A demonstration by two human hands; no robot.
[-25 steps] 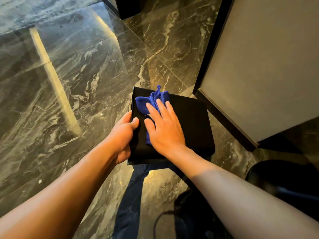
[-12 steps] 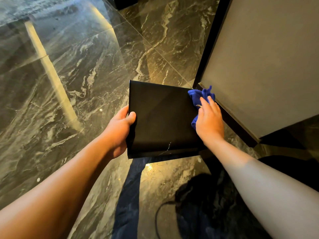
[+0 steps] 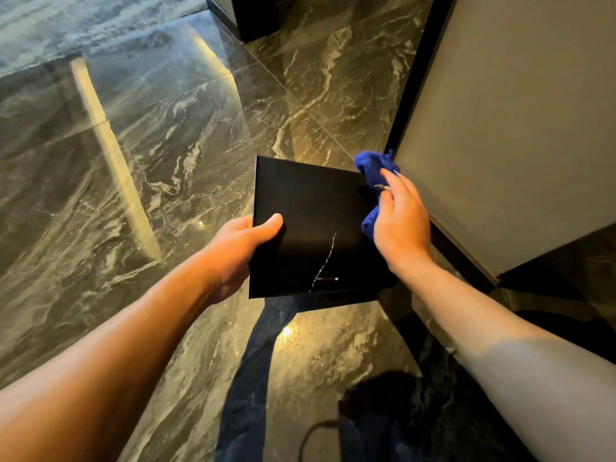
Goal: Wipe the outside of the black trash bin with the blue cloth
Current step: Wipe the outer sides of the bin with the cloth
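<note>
The black trash bin [image 3: 310, 208] is held above the marble floor with one flat glossy face turned up toward me. A thin white streak runs across that face near its lower edge. My left hand [image 3: 240, 248] grips the bin's left edge, thumb lying on the top face. My right hand [image 3: 401, 225] holds the bunched blue cloth [image 3: 375, 171] against the bin's right edge, where the cloth sticks out past my fingers. The bin's underside and far sides are hidden.
A grey cabinet panel [image 3: 506, 121] with a black frame stands close on the right, almost touching the cloth. Glossy dark marble floor [image 3: 133, 161] spreads to the left and ahead. Another dark cabinet base [image 3: 253, 15] is at the top. My legs show below.
My right hand swept the cloth from the bin's top face across to its right edge and stays there. The white streak has become more visible. My left hand keeps its grip.
</note>
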